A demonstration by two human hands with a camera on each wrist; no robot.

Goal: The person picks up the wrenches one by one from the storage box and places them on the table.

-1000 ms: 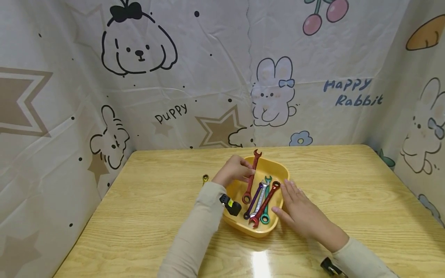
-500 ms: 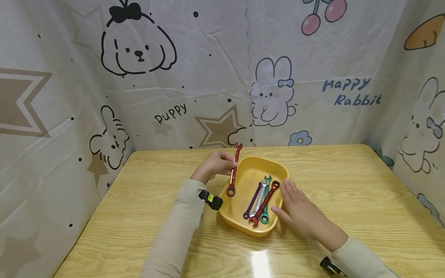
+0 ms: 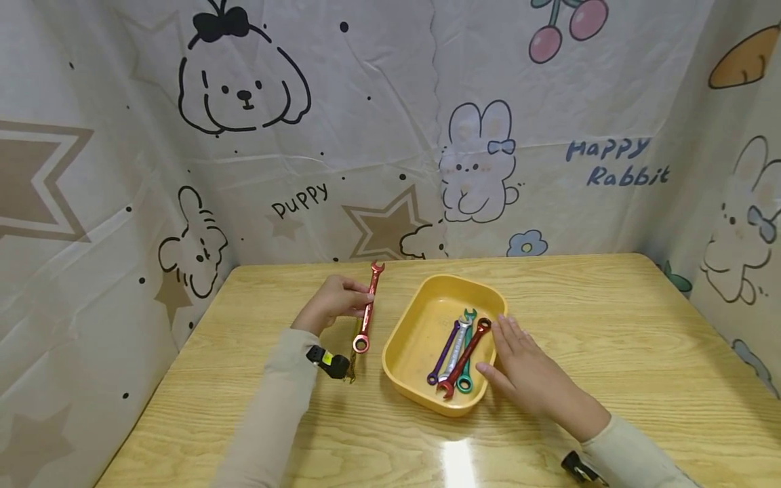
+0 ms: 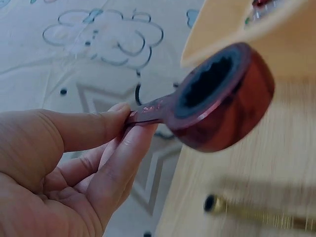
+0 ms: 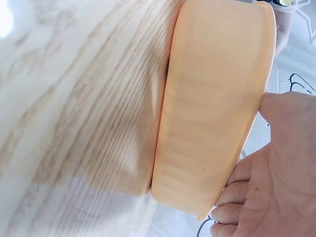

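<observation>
I have a pale wood-grain tabletop (image 3: 604,298) in view, its surface streaked with long yellowish lines and catching a bright glare at the near side. Behind it hangs light cloth (image 3: 342,146), creased and printed with cartoon animals and stars. Right of centre sits a yellow bin (image 5: 212,108), which looks like smooth plastic, with rounded corners and plain walls. In its right half I count four metal wrenches lying close together: a slim purple wrench (image 3: 443,354), a silver wrench (image 3: 454,351), a green wrench (image 3: 466,369) and a dark red wrench (image 3: 466,357) lying slantwise over the green one.

Left of the bin, the left hand (image 3: 335,298) has a red combination wrench (image 3: 367,315) pinched by the shaft between thumb and fingers, raised above the tabletop. The wrench is glossy, its forked end pointing far and its ring end near; from the left wrist I can see a thick ring with a dark, toothed inner edge. Below it, on the tabletop, lies a gold-coloured wrench (image 4: 266,217), partly hidden in my head view.

The right hand (image 3: 525,366) rests against the bin's right side, fingers extended and thumb spread apart from them, touching the rim.
</observation>
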